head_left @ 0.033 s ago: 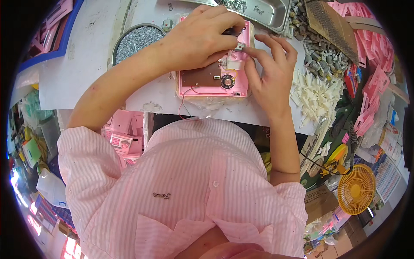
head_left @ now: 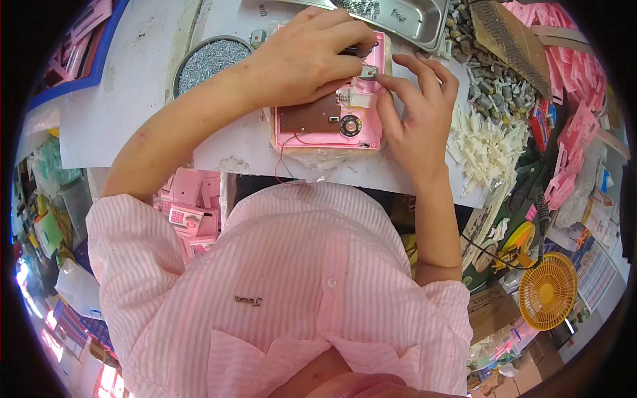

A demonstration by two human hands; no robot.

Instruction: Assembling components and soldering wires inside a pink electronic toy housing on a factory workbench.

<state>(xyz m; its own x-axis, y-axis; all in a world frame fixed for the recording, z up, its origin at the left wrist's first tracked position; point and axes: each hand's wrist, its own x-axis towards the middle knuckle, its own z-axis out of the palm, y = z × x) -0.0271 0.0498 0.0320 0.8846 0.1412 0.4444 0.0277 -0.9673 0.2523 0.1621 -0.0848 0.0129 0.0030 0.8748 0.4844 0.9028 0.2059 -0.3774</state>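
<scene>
A pink plastic panel [head_left: 328, 139] lies on the table, with a brown board [head_left: 309, 116], a round black speaker-like part [head_left: 350, 125] and a white plastic piece [head_left: 360, 99] on it. My left hand [head_left: 308, 63] reaches across its upper part, fingers curled in around a dark object that I cannot make out. To the right, my right hand [head_left: 421, 96] has its fingers apart; the index fingertip touches a small grey motor-like part [head_left: 368, 72] on the panel. Thin red and green wires [head_left: 281, 159] hang over the near edge. My left hand hides much of the panel's upper left.
A round bowl of small screws [head_left: 215, 66] stands left, a metal tray [head_left: 418, 30] at the back. Right are piles of grey parts [head_left: 494, 86], white plastic pieces [head_left: 488, 149] and pink pieces [head_left: 577, 146]. Pink keypad units [head_left: 189, 219] lie below the table at left.
</scene>
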